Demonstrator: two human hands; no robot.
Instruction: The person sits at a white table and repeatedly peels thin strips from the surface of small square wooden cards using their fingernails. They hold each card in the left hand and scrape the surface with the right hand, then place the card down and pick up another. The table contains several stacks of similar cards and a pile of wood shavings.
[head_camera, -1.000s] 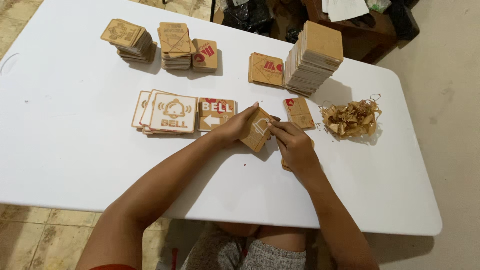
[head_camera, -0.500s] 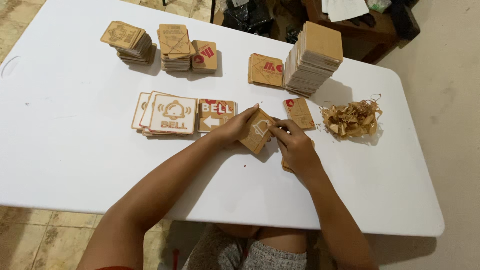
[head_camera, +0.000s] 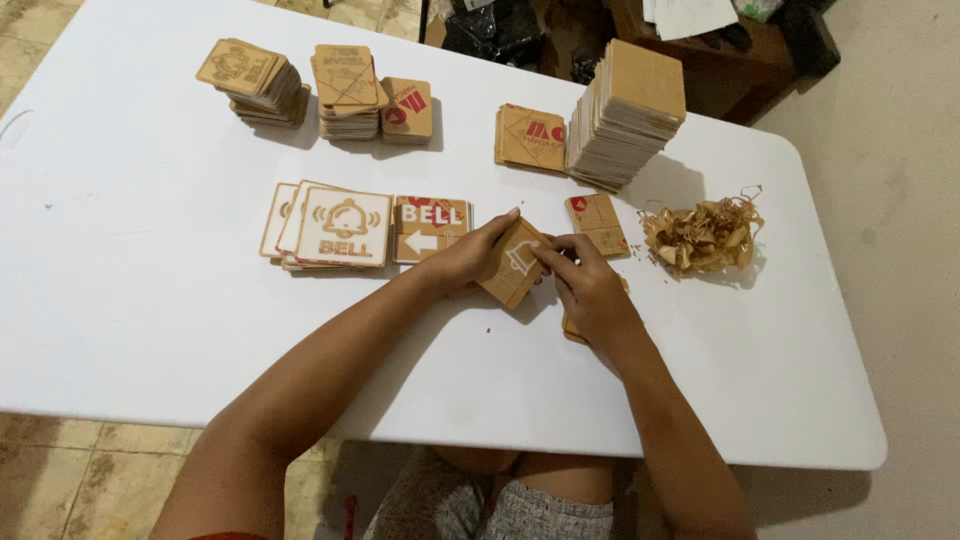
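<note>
White bench (head_camera: 150, 330) in my view, both hands gripping one brown square plaque (head_camera: 512, 262) mid-bench: left hand (head_camera: 462, 258) steadies it tilted while right hand (head_camera: 590, 290) fingers pick its edge, peeled scraps (head_camera: 703, 236) piled nearby.

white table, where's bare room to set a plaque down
The table is bare left of the bell plaques and along the near edge beside both forearms. The right end past the shavings pile is free. The far row around the tall stack is crowded.
</note>
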